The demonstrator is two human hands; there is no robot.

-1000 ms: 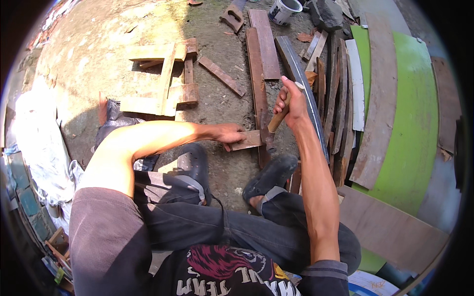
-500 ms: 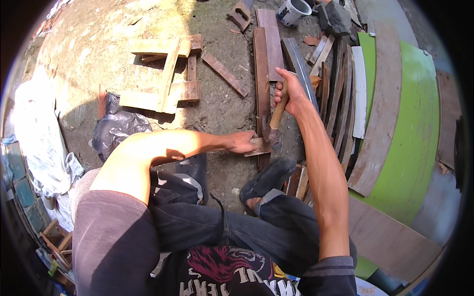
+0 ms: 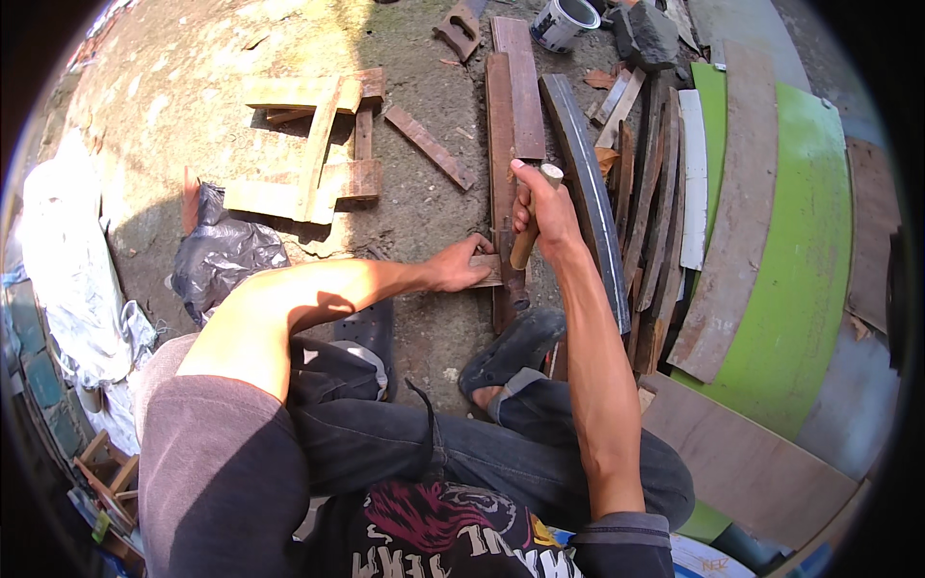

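Observation:
My right hand [image 3: 541,207] grips the wooden handle of a hammer [image 3: 525,246], whose dark head hangs down by a long brown plank [image 3: 501,144] on the ground. My left hand [image 3: 458,267] presses flat on a short wooden piece [image 3: 488,272] lying across that plank. The hammer head sits just right of the short piece, close to my black shoe [image 3: 511,349].
A curved dark strip [image 3: 588,183] and several boards lie right of the plank, beside big green curved panels [image 3: 809,250]. A nailed pale wood frame [image 3: 308,154] and a black plastic bag [image 3: 226,255] lie left. A white paint tin [image 3: 564,21] stands at the top.
My right hand has tipped the hammer so its head now points down next to the short piece. The view has shifted slightly; my left hand stays on the wood.

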